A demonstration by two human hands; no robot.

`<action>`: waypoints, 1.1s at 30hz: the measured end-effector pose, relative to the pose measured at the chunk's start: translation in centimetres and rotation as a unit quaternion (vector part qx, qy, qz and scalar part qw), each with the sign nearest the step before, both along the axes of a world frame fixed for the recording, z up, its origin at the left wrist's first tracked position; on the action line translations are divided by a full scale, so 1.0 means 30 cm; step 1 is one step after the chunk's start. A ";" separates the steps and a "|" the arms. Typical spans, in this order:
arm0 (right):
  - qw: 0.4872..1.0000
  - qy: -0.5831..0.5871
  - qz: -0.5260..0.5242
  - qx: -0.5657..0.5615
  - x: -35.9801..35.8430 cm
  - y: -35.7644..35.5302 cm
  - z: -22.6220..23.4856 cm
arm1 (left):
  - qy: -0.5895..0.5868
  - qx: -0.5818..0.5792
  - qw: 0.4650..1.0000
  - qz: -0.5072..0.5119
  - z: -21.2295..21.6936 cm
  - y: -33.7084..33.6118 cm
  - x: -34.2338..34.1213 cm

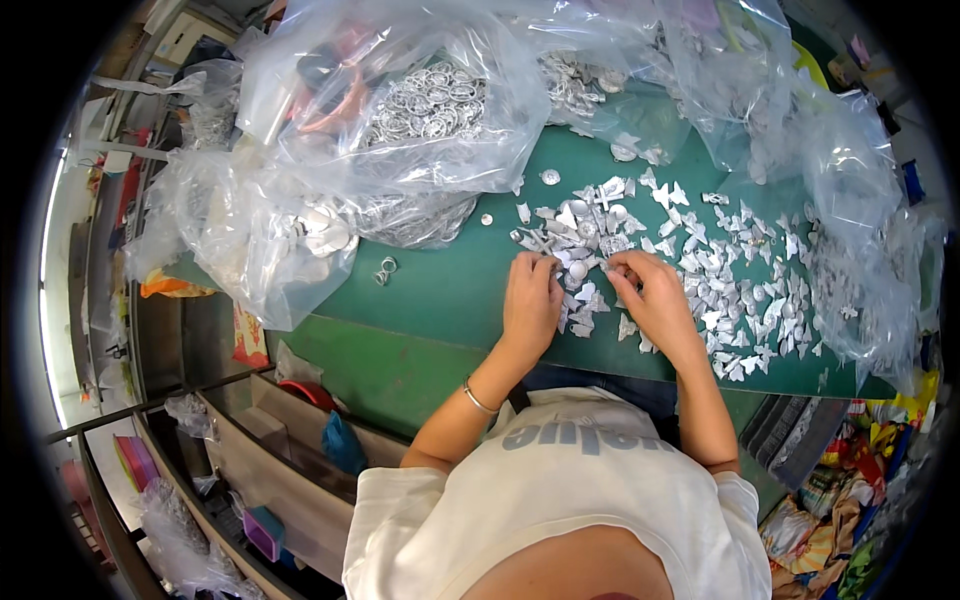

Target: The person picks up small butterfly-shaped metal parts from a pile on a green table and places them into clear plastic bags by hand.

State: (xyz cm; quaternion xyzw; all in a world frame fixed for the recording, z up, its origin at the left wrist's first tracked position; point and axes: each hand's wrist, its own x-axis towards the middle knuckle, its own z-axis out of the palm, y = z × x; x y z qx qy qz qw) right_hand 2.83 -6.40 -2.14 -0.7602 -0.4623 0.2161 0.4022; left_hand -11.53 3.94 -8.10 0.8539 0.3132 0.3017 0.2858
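A heap of small silver-grey metal pieces lies on the green tabletop, some round, some irregular or butterfly-like. My left hand rests at the heap's left near side, fingers curled and closed at the tips. Whatever is between them is hidden. My right hand is at the heap's right near side, its thumb and fingers bent together at the pieces; what they pinch is too small to make out. A wide spread of similar flat metal pieces lies just right of my right hand.
Clear plastic bags of metal parts stand along the back left, with more plastic bags at the right. Small rings lie near the left bag. Open drawers sit lower left; colourful packages are piled lower right.
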 end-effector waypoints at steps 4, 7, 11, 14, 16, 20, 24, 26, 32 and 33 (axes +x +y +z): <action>0.997 0.071 -0.010 0.000 0.003 -0.018 -0.022 | -0.144 -0.375 0.916 -0.003 0.059 0.040 0.001; 0.988 0.154 -0.027 -0.017 0.022 -0.047 -0.062 | -0.255 -0.637 0.724 -0.069 0.097 0.093 0.012; 0.984 0.168 -0.045 -0.035 0.046 -0.062 -0.069 | -0.252 -0.686 0.668 -0.142 0.053 0.117 0.053; 0.987 0.140 -0.058 -0.048 0.065 -0.048 -0.051 | -0.062 -0.324 0.937 -0.114 0.063 0.090 0.086; 0.989 0.120 -0.062 -0.051 0.067 -0.035 -0.040 | 0.068 -0.074 0.991 -0.083 0.076 0.077 0.092; 0.994 0.084 -0.057 -0.044 0.084 0.004 -0.036 | 0.174 -0.021 0.980 -0.099 0.101 0.085 0.111; 0.992 0.118 -0.034 -0.012 0.109 0.019 -0.053 | 0.170 0.000 0.981 -0.092 0.072 0.062 0.103; 0.993 0.105 -0.035 -0.037 0.118 0.038 -0.045 | 0.152 0.007 0.985 -0.079 0.041 0.072 0.092; 0.997 -0.030 -0.041 -0.059 0.117 0.113 -0.037 | -0.014 -0.142 0.989 -0.041 0.051 0.111 0.075; 0.995 -0.092 -0.035 -0.020 0.114 0.127 -0.067 | -0.029 -0.094 0.994 -0.046 0.041 0.092 0.079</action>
